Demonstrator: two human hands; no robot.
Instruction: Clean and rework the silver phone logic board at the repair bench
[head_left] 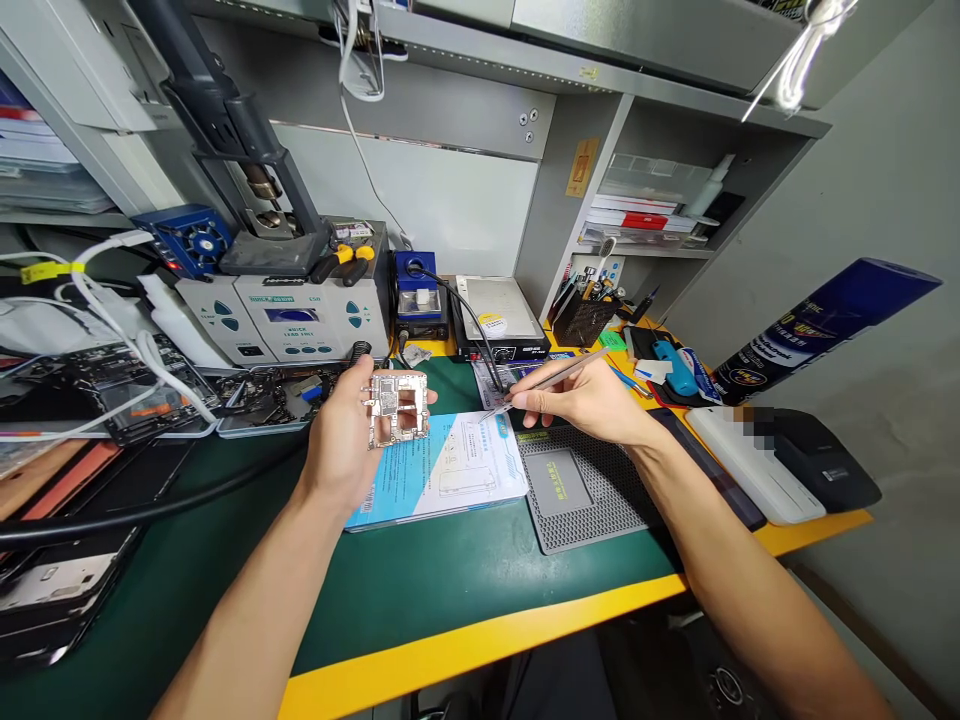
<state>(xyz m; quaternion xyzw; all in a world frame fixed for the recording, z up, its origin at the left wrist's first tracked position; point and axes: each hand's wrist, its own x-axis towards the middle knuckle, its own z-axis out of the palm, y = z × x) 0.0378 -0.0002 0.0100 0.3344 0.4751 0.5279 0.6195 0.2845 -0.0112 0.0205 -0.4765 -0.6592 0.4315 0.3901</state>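
My left hand [346, 425] is closed around the edge of a small metal frame with square cut-outs [398, 410], which looks like a phone's shield or board frame. The frame is held up over the left part of a blue and white box [457, 480]. In my right hand [581, 402], a pair of tweezers [564, 372] is pinched like a pen, its tips pointing down and left over the box's upper right corner. Tips and frame are apart. Beneath my right hand lies a grey perforated mat [555, 525].
A rework station [292, 320] stands back left, with yellow-handled pliers [343, 264] on top. A soldering iron stand [420, 295] is behind the box. Trays of circuit boards [277, 395] and a black hose [165, 510] lie left. A blue spray can [810, 335] stands right, near a pen holder [589, 318].
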